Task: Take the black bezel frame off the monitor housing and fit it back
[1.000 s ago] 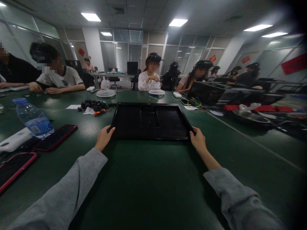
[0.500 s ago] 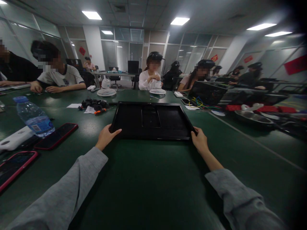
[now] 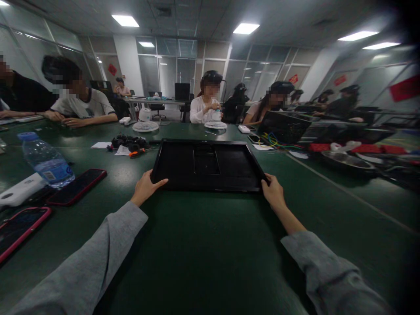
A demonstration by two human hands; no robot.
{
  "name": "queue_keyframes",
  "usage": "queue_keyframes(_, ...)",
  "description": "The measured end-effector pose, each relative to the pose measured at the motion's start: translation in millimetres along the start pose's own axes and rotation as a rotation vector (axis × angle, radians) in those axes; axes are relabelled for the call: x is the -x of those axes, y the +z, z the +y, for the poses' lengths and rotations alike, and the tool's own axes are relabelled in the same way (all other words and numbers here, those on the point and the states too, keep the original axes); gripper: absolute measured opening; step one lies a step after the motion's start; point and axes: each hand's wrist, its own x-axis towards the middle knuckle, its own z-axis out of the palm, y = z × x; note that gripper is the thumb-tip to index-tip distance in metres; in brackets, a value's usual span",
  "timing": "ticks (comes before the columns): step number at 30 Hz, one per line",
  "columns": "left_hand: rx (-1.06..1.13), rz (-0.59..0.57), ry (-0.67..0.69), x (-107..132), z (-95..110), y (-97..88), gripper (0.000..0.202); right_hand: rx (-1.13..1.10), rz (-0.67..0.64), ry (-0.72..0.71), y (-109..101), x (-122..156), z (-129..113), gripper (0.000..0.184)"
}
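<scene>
A wide, shallow black panel (image 3: 206, 168), rectangular like a tray, is at the middle of the table (image 3: 213, 245), its long sides running across. Its surface looks smooth and hard, perhaps plastic, with a raised rim glinting along the near edge and a smaller rectangular outline at the centre of its dark inner face. Whether it rests fully on the table or is slightly lifted, I cannot tell.

The panel sits between the two hands, ahead of the forearms. The left hand (image 3: 144, 188) holds its near left corner, thumb stretched over the rim and fingers round the outer side. The right hand (image 3: 273, 191) grips the near right corner, thumb and fingers close together on the rim. Both sleeves (image 3: 82, 258) are soft grey cloth.

The tabletop is dark green with a dull sheen. Toward its left end a clear bottle (image 3: 47, 159) with a blue cap stands beside a red-edged phone (image 3: 78, 186). Beyond the panel's far left corner lies a black tangled bundle (image 3: 129, 142) with an orange piece (image 3: 137, 153). By the table's far edge, a co-worker (image 3: 205, 109) sits behind a round white grille (image 3: 215, 125).
</scene>
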Motion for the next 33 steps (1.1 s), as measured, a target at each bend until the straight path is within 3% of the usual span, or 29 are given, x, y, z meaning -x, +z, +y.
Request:
queue_keyframes(9,-0.085,-0.002,0.026,3.2,6.3,-1.2,0.086,0.087,-0.037,-0.007,-0.8,0.3,-6.6,0.049)
queue_keyframes(18,-0.035,0.035,0.02,-2.3,-3.7,5.2,0.082,0.049,-0.018,0.01,-0.6,0.7,-2.7,0.047)
queue_keyframes(27,0.05,0.078,0.046,-7.0,-11.2,8.2,0.05,0.045,0.005,-0.002,0.9,-0.5,0.6,0.044)
queue_keyframes(33,0.143,0.105,0.003,-7.9,-12.6,7.8,0.046,0.018,0.009,0.009,0.4,-0.5,-0.5,0.044)
